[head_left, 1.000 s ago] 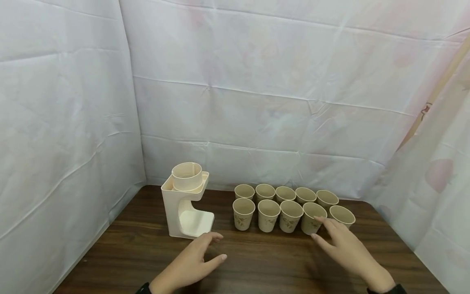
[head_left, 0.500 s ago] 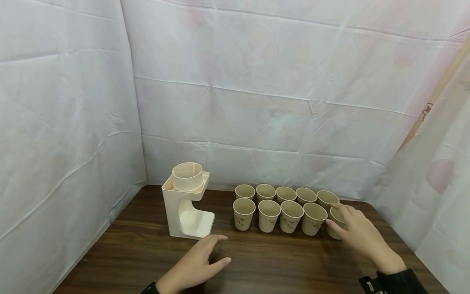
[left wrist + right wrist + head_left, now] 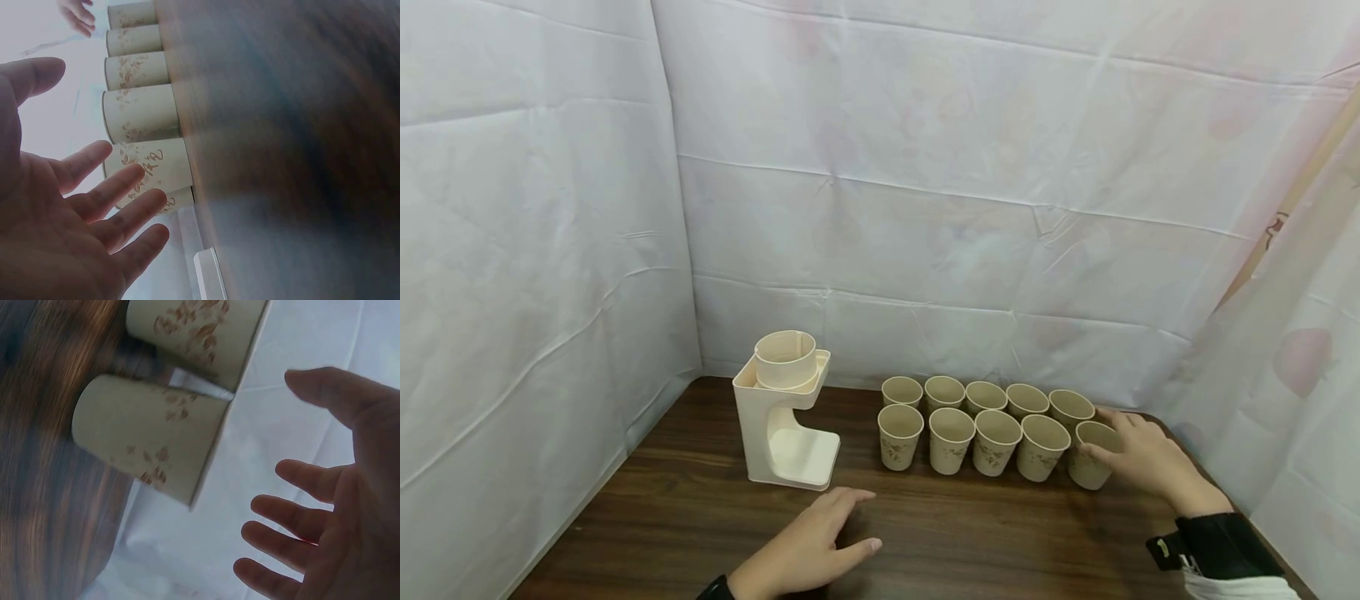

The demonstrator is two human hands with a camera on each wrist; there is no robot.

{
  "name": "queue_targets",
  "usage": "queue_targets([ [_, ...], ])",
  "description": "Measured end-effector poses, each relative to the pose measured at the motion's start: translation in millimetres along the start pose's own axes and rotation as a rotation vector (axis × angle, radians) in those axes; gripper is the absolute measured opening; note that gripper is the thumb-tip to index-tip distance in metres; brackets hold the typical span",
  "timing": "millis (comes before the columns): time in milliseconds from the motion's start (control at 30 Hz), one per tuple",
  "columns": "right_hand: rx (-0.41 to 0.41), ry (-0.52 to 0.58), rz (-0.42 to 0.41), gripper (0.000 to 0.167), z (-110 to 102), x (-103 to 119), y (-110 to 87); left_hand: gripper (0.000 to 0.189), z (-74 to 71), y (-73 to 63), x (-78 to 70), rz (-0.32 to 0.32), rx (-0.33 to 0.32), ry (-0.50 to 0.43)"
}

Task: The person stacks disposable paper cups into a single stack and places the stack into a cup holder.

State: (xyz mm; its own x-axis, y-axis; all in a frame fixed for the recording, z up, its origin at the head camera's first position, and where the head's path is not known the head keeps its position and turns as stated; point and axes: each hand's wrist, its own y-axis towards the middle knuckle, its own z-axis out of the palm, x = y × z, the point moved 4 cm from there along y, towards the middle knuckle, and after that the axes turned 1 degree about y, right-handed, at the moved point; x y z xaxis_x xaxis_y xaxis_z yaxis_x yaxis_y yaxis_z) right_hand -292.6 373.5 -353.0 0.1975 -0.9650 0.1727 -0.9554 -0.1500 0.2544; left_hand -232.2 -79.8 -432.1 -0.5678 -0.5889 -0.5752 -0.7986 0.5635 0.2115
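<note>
The front end cup (image 3: 1087, 472) stands near the right edge of the tabletop (image 3: 970, 533), judged light and crushable, best held gently round its upper half; right grip (image 3: 1148, 458), beside it, and left grip (image 3: 808, 546) are apart and empty.

On the table (image 3: 970, 533), the stand (image 3: 752, 433) sits left of two rows of cups (image 3: 996, 442), one behind the other.
</note>
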Motion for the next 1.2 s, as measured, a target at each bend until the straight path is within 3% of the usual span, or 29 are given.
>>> queue_targets([
  [167, 0.029, 0.006, -0.002, 0.083, 2.8, -9.0, 1.9, 0.065, 1.7, -1.3, 1.4, -0.012, 0.028, -0.016],
  [400, 0.053, 0.026, -0.021, 0.091, 7.7, -19.8, 9.4, 0.064, 1.8, -1.4, 1.1, -0.002, 0.017, -0.008],
  [1200, 0.125, 0.133, 0.013, 0.087, 34.6, -37.3, 23.8, 0.062, 1.9, -1.0, -0.2, 0.007, 0.012, 0.010],
])
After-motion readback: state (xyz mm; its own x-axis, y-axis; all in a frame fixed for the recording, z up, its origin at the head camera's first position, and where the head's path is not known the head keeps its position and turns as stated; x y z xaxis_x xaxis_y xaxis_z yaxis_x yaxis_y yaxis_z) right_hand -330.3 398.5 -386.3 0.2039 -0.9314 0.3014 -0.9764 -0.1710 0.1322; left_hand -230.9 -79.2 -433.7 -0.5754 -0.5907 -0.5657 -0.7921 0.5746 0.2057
